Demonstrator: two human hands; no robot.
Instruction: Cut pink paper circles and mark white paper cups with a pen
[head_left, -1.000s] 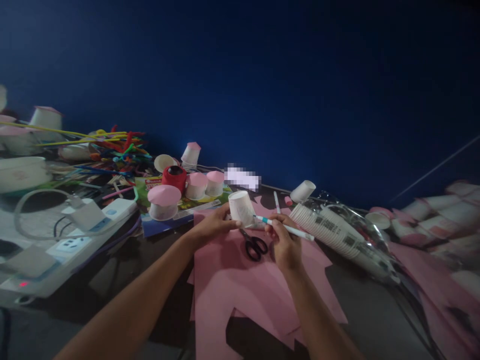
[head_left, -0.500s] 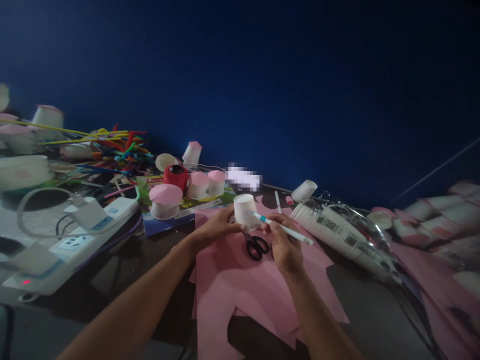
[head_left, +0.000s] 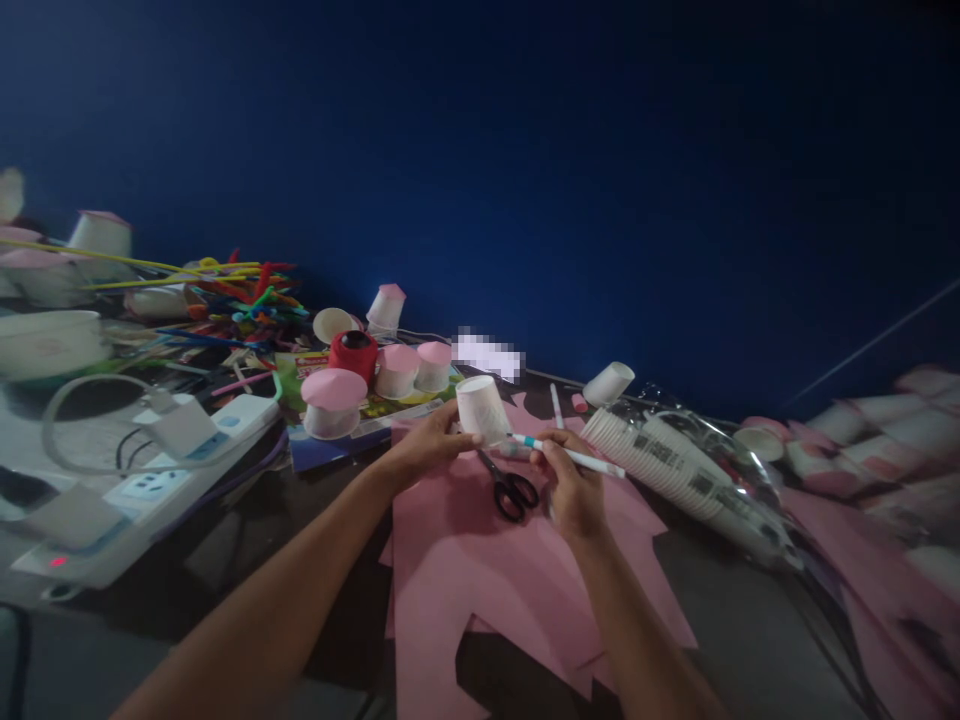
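A white paper cup [head_left: 481, 408], bottom up and tilted, is held by my left hand [head_left: 431, 447], whose fingers and thumb close on its left side. My right hand [head_left: 574, 485] grips a white marker with a blue band [head_left: 585, 460]; its tip points left at the lower right of the cup. Black-handled scissors [head_left: 514, 493] lie below the cup on cut sheets of pink paper [head_left: 517, 570]. Whether the tip touches the cup is too small to tell.
Cups with pink cone tops [head_left: 334, 402] stand left of centre beside a red object [head_left: 353, 352]. A power strip [head_left: 150, 495] and coloured pipe cleaners [head_left: 259, 290] lie further left. Stacked cups in plastic [head_left: 660, 465] lie on the right.
The cup has moved slightly left and tilted, showing more of its side. The marker has turned nearer to level, and more of the scissors shows.
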